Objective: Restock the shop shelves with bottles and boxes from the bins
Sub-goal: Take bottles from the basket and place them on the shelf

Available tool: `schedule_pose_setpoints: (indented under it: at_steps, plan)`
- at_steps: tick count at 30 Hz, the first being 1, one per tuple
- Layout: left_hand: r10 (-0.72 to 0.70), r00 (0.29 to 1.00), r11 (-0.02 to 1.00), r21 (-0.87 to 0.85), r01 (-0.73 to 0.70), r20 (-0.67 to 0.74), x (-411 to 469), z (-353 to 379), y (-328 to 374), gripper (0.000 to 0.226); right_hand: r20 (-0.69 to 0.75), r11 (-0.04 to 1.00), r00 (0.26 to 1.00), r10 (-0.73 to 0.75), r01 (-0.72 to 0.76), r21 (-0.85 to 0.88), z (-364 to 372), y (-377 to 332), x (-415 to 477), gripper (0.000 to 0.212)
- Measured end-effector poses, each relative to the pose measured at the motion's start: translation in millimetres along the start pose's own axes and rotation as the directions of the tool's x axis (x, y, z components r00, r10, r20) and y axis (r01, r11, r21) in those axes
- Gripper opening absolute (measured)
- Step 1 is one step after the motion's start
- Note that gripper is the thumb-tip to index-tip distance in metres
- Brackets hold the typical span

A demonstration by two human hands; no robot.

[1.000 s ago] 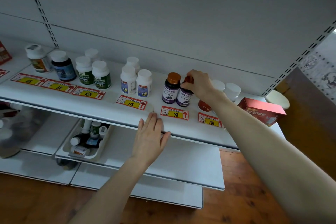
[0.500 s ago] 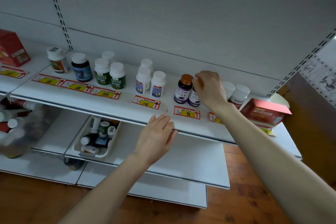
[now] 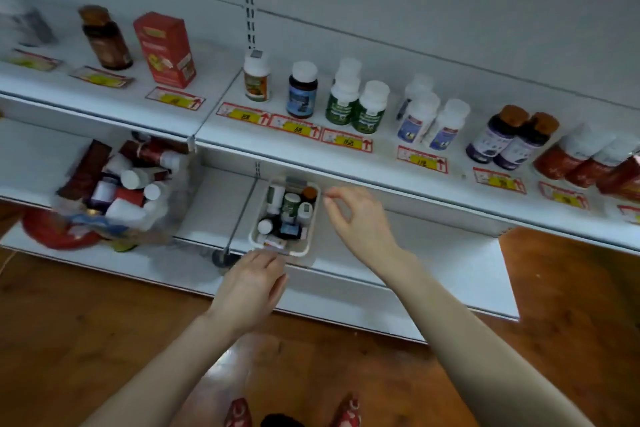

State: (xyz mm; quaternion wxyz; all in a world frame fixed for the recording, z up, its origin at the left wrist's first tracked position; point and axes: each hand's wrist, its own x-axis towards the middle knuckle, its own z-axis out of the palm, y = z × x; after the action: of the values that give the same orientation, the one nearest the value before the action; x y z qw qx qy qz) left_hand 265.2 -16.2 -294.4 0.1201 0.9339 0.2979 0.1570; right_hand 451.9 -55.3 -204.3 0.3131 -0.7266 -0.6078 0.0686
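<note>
My left hand (image 3: 251, 282) curls loosely at the near rim of the small white bin (image 3: 313, 218), holding nothing I can see. My right hand (image 3: 360, 218) hovers just right of the bin, fingers spread and empty. The bin sits on the lower shelf (image 3: 433, 253), full of bottles (image 3: 291, 204). Above it, the upper shelf (image 3: 381, 163) carries stocked rows.

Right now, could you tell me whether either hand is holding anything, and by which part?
Neither holds a product. The left hand rests at the near rim of the small white bin; whether it grips the rim cannot be told. The right hand hovers beside the bin, empty.
</note>
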Motion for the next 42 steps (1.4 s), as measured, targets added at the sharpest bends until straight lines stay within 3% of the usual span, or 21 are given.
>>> schedule_pose_setpoints:
  at_steps: [5,7,12,17,23,31,34,37,38,42]
  plan:
    - [-0.076,0.990,0.996,0.058,0.070,0.115,-22,18,-58,0.032,0.203,0.983,0.964,0.173,-0.182,0.026,67,14,-8,0.024]
    - [-0.112,0.985,0.993,0.061,0.105,0.133,-20,38,-81,0.015,0.258,0.971,0.938,0.231,-0.238,-0.006,93,31,-6,0.025]
    - [-0.193,0.963,0.981,0.025,0.192,0.188,13,93,-129,0.012,0.334,0.958,0.898,0.287,-0.271,-0.096,158,86,7,0.025]
    - [-0.203,0.968,0.979,0.032,0.201,0.149,61,155,-162,0.028,0.398,0.944,0.856,0.329,-0.281,-0.175,215,137,21,0.027]
    - [-0.217,0.966,0.967,0.169,0.193,0.142,99,221,-180,0.045,0.363,0.942,0.870,0.334,-0.291,-0.170,252,178,23,0.038]
    - [-0.216,0.975,0.937,0.271,0.219,-0.044,114,247,-190,0.035,0.383,0.941,0.860,0.337,-0.300,-0.156,262,191,32,0.038]
    - [-0.244,0.967,0.956,0.147,0.253,-0.076,109,243,-195,0.031,0.403,0.939,0.851,0.338,-0.278,-0.201,267,191,46,0.037]
    - [-0.348,0.916,0.935,-0.149,0.323,-0.197,101,230,-190,0.037,0.430,0.935,0.846,0.314,-0.198,-0.293,277,193,62,0.031]
    - [-0.416,0.881,0.898,-0.257,0.358,-0.226,98,223,-187,0.037,0.451,0.932,0.839,0.305,-0.165,-0.322,282,194,66,0.029]
    - [-0.630,0.770,0.673,-0.569,0.473,-0.105,81,197,-170,0.033,0.569,0.902,0.758,0.318,-0.057,-0.428,303,201,80,0.028]
